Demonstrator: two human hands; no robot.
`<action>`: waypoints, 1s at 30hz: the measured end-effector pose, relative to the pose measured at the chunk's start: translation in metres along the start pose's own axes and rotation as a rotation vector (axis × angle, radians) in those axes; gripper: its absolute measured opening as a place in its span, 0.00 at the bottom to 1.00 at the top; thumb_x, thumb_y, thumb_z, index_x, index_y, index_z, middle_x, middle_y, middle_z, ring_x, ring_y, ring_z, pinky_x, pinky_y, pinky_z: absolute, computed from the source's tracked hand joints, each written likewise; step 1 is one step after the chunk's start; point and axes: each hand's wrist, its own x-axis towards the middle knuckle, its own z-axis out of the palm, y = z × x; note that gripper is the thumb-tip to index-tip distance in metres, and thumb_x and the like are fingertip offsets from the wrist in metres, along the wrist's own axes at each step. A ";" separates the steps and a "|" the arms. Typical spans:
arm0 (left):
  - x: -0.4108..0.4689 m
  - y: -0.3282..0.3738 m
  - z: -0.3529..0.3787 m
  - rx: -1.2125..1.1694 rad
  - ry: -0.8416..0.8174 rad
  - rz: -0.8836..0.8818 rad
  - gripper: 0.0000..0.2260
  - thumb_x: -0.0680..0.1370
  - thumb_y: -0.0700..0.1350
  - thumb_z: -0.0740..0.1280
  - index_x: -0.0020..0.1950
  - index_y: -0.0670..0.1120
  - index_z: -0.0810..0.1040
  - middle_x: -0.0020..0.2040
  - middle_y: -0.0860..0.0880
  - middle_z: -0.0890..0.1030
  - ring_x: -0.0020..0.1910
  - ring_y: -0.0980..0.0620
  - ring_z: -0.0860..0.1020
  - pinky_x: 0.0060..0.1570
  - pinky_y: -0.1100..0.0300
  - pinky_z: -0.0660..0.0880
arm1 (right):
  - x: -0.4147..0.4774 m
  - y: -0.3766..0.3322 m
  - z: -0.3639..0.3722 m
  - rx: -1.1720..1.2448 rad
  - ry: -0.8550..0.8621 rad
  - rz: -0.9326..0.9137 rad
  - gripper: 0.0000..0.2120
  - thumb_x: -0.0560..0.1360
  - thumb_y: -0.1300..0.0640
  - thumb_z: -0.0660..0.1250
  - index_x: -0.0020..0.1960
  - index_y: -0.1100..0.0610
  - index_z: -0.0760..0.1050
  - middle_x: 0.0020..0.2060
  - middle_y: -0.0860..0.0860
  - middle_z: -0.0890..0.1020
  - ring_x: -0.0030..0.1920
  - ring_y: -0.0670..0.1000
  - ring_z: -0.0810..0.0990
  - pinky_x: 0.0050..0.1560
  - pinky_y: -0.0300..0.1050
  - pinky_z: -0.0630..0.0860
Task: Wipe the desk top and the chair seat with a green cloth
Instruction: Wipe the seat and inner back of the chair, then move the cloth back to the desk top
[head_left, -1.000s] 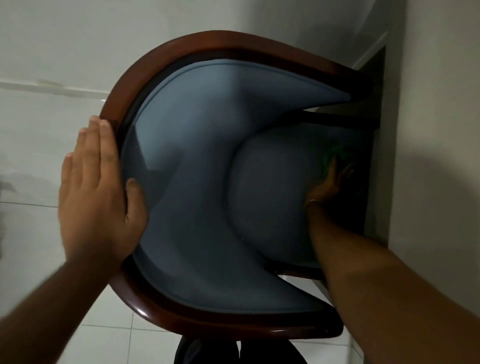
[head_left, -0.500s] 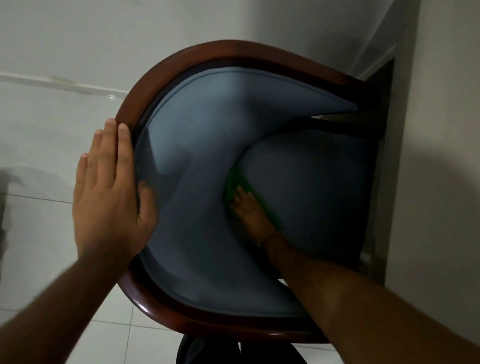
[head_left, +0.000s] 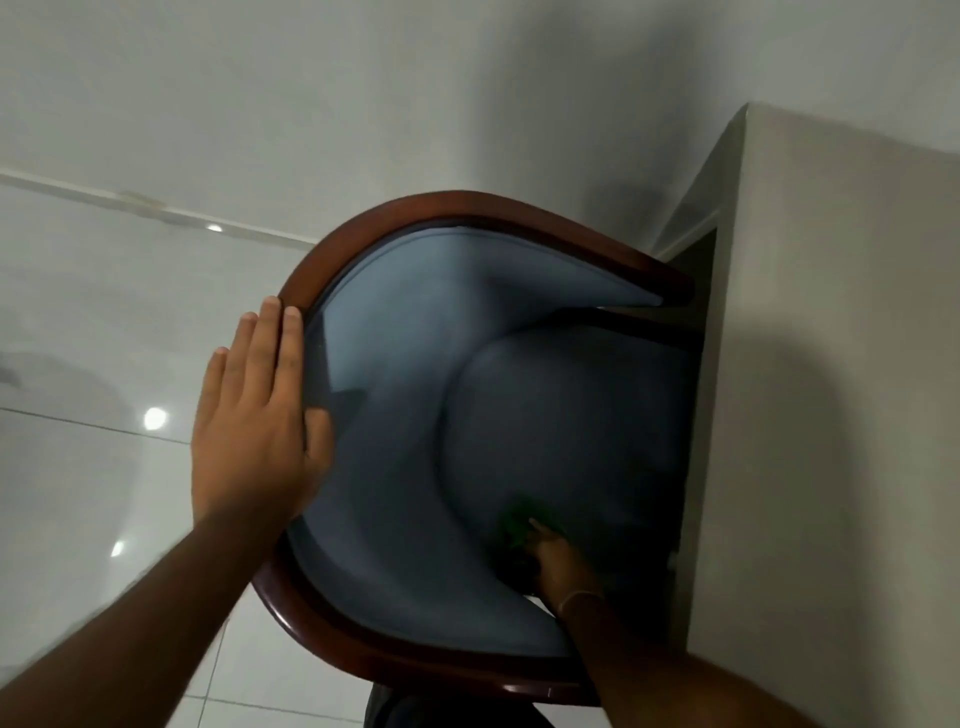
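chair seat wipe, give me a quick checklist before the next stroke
1. Green cloth under the right hand: ok, it lies on the seat near its near edge.
2. Left hand steadying the chair: ok, palm flat on the wooden back rim.
3. Seat free of objects: ok, nothing else lies on it.
4. Room to sweep toward the desk: ok, but the seat's far side is tucked beneath it, in shadow.
5. How much of the seat is already wiped: cannot tell.
6. Cloth bunched or flat: cannot tell, blurred.
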 end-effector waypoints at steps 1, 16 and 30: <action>0.000 -0.001 0.001 0.000 -0.003 0.000 0.37 0.80 0.49 0.55 0.90 0.44 0.51 0.90 0.41 0.56 0.89 0.38 0.56 0.87 0.38 0.55 | -0.006 0.005 -0.001 0.026 0.033 0.084 0.22 0.81 0.66 0.63 0.75 0.61 0.72 0.79 0.59 0.65 0.79 0.57 0.65 0.77 0.43 0.63; -0.024 0.109 -0.034 -0.072 -0.111 0.164 0.38 0.80 0.52 0.56 0.90 0.45 0.53 0.90 0.44 0.52 0.90 0.43 0.53 0.87 0.39 0.52 | -0.107 -0.119 -0.143 0.481 0.734 -0.075 0.37 0.74 0.80 0.55 0.79 0.55 0.66 0.81 0.51 0.61 0.83 0.50 0.56 0.78 0.36 0.54; -0.064 0.338 -0.157 -0.152 -0.096 0.735 0.35 0.83 0.53 0.45 0.89 0.48 0.39 0.90 0.48 0.42 0.89 0.48 0.41 0.89 0.45 0.43 | -0.339 -0.042 -0.215 0.620 1.301 -0.035 0.32 0.78 0.77 0.57 0.78 0.56 0.67 0.81 0.51 0.64 0.83 0.51 0.57 0.78 0.35 0.48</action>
